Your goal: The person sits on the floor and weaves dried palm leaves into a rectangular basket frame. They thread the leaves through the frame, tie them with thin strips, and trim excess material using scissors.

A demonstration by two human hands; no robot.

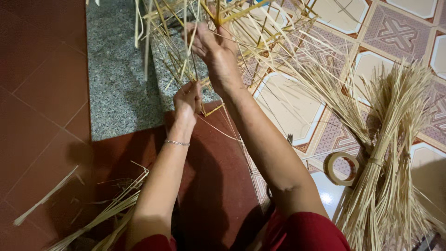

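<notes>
Both hands are up in a woven frame of thin straw strips [218, 28], the left hand [187, 100] pinching a strip low down, the right hand [214, 46] gripping strips higher, near a tied straw bundle [385, 176] on the tiled floor [288, 104].

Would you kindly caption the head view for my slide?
Left hand and right hand work pale reed strips above the floor; tied reed bundle lies beside them.
</notes>
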